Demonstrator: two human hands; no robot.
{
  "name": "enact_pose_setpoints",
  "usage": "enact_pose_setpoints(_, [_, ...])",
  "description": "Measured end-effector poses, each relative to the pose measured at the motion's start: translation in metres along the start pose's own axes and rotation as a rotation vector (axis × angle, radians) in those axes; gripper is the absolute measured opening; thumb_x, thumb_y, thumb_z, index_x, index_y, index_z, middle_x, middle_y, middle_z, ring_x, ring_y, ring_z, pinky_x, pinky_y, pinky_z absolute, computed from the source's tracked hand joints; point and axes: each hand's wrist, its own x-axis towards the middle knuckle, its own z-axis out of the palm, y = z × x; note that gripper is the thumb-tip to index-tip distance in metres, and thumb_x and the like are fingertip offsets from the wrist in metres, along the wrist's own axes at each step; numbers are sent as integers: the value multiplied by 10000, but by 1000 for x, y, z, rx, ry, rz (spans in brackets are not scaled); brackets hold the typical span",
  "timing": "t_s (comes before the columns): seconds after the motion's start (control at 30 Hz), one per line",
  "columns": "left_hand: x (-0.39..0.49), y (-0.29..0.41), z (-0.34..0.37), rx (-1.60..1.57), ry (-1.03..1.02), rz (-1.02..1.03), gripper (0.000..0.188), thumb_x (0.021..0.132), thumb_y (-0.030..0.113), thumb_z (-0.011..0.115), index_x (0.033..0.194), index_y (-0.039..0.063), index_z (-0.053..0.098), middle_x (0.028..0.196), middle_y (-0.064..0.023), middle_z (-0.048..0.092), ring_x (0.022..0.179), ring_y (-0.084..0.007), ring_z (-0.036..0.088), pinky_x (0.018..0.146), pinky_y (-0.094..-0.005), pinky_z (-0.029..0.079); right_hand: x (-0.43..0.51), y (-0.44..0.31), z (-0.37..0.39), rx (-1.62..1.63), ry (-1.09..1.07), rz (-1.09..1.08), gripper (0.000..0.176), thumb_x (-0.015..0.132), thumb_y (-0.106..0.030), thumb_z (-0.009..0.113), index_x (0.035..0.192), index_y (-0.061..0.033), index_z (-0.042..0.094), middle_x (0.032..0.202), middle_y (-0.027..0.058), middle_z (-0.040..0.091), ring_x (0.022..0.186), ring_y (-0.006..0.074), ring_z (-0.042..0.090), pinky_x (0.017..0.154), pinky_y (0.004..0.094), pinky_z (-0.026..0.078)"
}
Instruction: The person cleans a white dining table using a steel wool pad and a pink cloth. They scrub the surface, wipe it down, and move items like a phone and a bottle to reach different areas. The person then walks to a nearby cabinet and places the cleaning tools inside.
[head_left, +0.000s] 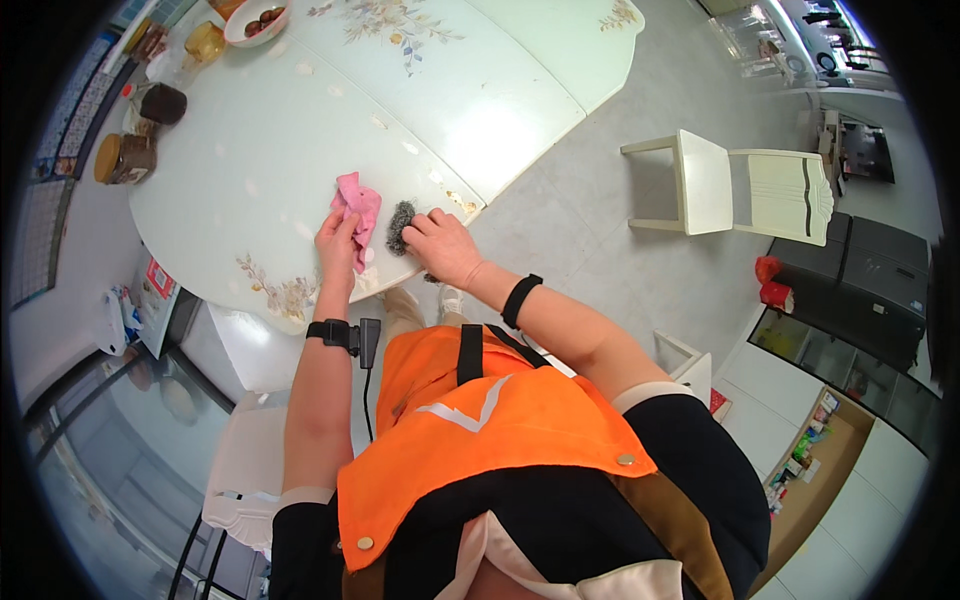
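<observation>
A crumpled pink cloth (363, 204) is pinched in the fingers of my left hand (337, 238), just above or on the tabletop. To its right, my right hand (447, 246) has its fingers on a grey metal scouring pad (400, 227) near the table's edge. The pad and the cloth are a short way apart. Both lie over the white, flower-printed table (247, 157), whose surface shows worn, brownish patches (461, 201) close to the right hand. The fingertips of my right hand are partly hidden behind its knuckles.
Lidded jars (126, 159), a dark-filled jar (162, 103) and a bowl of round brown items (238, 34) line the table's far left side. A white chair (705, 184) stands on the grey floor to the right. Another white chair (244, 465) is at lower left.
</observation>
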Motion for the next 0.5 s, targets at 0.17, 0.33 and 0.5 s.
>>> enact_pose_setpoints(0.17, [0, -1, 0, 64, 19, 11, 172, 950, 98, 657, 1108, 29, 672, 917, -20, 683, 758, -88, 659, 656, -228, 546, 51, 71, -48, -183, 113, 356, 207, 792, -58, 629, 989, -121, 616, 1012, 91, 594, 963, 338, 582, 764, 430, 524])
enact_pose_setpoints(0.33, [0, 2, 2, 83, 17, -3, 176, 944, 89, 661, 1108, 28, 679, 940, -28, 699, 767, -91, 668, 658, -231, 548, 41, 31, -57, -24, -119, -8, 173, 828, -108, 609, 996, -153, 610, 1016, 80, 587, 989, 313, 583, 757, 422, 519])
enact_pose_setpoints(0.5, [-2, 5, 2, 67, -2, -28, 241, 924, 67, 679, 1153, -9, 669, 966, -37, 699, 805, -88, 648, 687, -237, 527, 58, 28, -41, -96, -261, 143, 162, 844, -138, 607, 1004, -160, 606, 1005, 78, 595, 961, 328, 586, 744, 438, 518])
